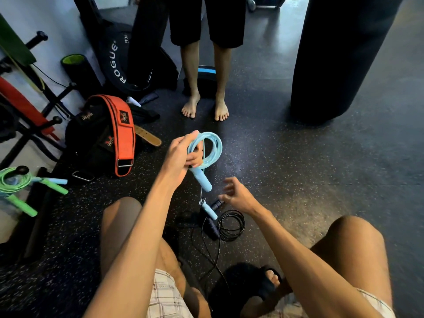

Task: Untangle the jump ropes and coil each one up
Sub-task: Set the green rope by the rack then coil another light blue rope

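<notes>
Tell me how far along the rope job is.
Done: green rope lies coiled at left. In hand: left hand grips the blue rope coil, one handle dangling. Left: black rope on the floor, partly looped, a strand trailing; right hand hovers open above it.

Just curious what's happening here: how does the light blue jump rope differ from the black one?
The light blue jump rope is held up in the left hand; the black jump rope lies on the floor. The blue cord looks thick and pale; the black cord thin and dark. Both are looped into coils, with handles.
</notes>
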`<action>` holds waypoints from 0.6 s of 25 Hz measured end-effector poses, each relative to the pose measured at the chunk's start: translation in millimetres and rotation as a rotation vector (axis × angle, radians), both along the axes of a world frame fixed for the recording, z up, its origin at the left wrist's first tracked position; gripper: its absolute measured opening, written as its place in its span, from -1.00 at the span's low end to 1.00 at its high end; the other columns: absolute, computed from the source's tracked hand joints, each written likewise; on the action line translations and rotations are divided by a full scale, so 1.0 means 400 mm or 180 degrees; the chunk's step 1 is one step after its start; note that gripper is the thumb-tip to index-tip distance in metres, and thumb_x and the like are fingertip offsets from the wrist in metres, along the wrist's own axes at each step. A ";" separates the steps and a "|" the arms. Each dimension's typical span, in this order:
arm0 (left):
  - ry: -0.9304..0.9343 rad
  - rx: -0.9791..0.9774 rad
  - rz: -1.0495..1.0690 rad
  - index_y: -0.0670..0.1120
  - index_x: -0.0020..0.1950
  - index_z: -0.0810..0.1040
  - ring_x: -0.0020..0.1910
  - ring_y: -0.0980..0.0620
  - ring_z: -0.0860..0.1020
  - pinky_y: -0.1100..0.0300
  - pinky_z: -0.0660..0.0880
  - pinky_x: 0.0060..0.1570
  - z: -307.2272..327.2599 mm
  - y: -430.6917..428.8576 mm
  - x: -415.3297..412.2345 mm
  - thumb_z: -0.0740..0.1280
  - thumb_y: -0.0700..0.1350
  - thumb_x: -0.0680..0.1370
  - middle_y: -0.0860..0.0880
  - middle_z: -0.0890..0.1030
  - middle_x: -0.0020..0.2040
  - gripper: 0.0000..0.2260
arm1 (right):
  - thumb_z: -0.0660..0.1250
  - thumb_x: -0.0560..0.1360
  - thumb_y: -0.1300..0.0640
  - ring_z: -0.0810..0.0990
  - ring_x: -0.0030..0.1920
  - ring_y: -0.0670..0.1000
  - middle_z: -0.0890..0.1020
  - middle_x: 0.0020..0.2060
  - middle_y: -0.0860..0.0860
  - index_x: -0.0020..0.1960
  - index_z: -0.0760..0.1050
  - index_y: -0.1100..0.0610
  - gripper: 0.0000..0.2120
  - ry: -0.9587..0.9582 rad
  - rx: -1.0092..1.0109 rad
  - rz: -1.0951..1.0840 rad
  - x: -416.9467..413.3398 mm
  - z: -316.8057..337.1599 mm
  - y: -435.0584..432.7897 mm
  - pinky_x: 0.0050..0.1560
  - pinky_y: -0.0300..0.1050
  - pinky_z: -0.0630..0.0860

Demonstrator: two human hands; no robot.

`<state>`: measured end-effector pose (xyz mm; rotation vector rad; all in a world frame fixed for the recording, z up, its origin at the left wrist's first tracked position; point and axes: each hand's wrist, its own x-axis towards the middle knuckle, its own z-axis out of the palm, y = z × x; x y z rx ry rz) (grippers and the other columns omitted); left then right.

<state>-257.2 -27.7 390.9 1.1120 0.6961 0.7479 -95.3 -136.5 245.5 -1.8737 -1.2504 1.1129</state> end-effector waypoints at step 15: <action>-0.0301 -0.0015 0.0215 -0.16 -0.19 0.47 -0.51 0.08 0.22 0.20 0.20 -0.39 0.004 0.012 -0.008 0.13 -0.02 0.68 0.00 0.27 -0.51 -0.67 | 0.37 0.52 0.16 0.59 -0.22 0.00 0.65 -0.21 0.01 -0.10 0.53 0.05 -0.95 -0.0417 -0.0098 0.0440 -0.032 -0.029 0.033 -0.04 0.12 0.62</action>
